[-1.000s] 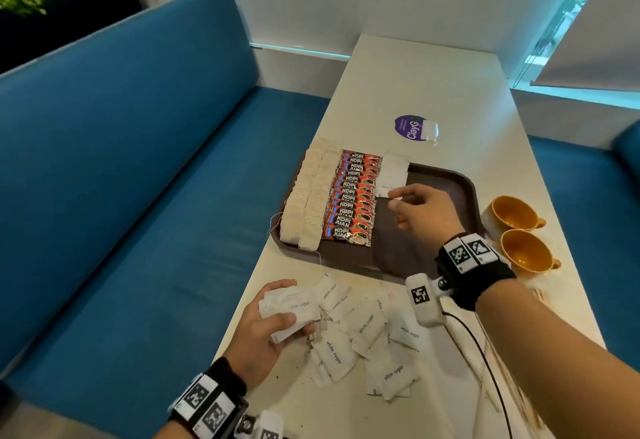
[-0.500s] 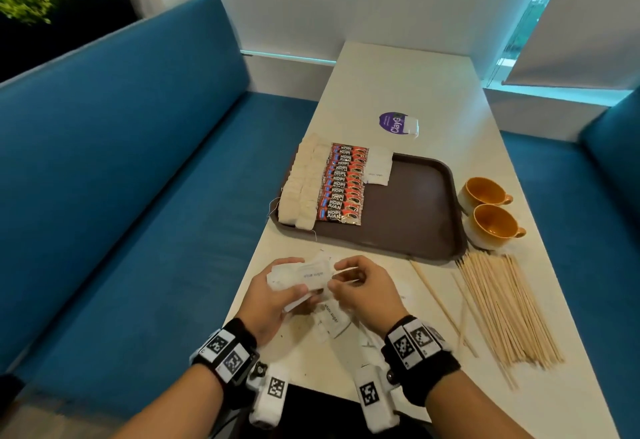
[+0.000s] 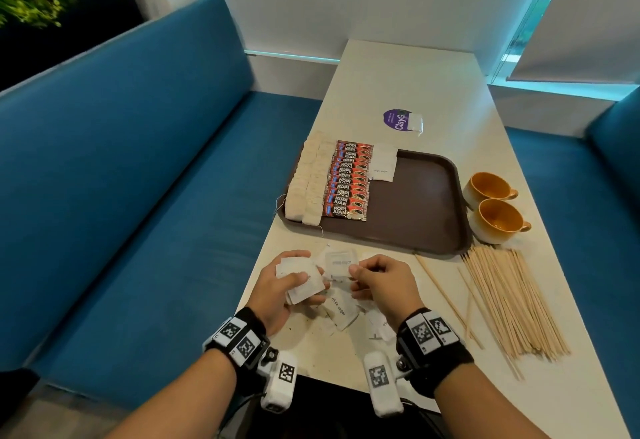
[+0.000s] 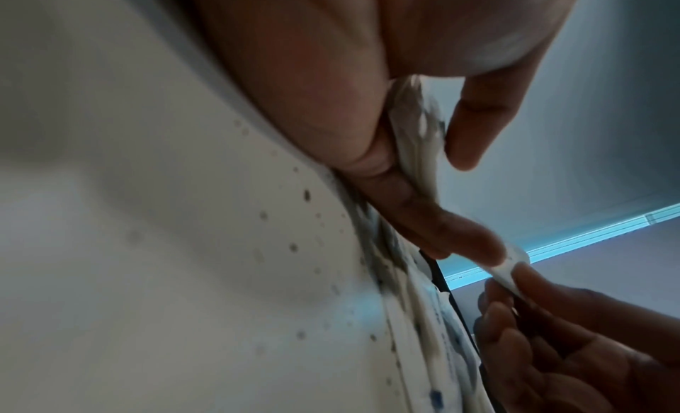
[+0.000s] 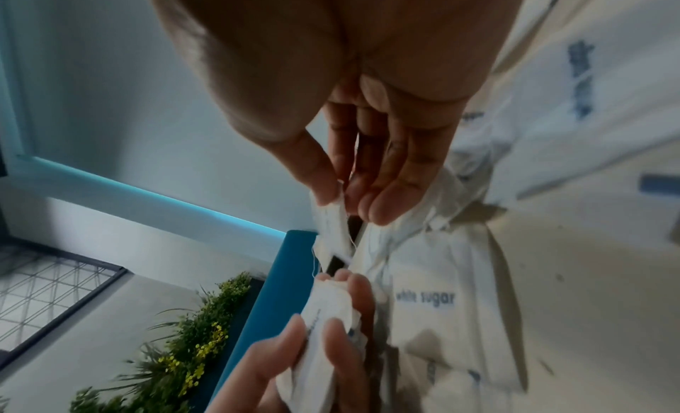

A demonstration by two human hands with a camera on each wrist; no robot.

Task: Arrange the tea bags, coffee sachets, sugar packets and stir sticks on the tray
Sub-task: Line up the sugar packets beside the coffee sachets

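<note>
The brown tray holds a row of tea bags at its left, red coffee sachets beside them and sugar packets at the back. Near the table's front edge, my left hand grips a small stack of white sugar packets. My right hand pinches one sugar packet by its edge, just right of the stack. The pinched packet shows between thumb and finger. More sugar packets lie loose under both hands. Stir sticks lie in a pile at the right.
Two orange cups stand right of the tray. A purple sticker with a stray tea bag lies behind the tray. Blue bench seats flank the white table. A loose stick lies apart from the pile.
My right hand came back from the tray to the front of the table and now pinches a packet beside the left hand's stack. The head view shifted to show the sticks.
</note>
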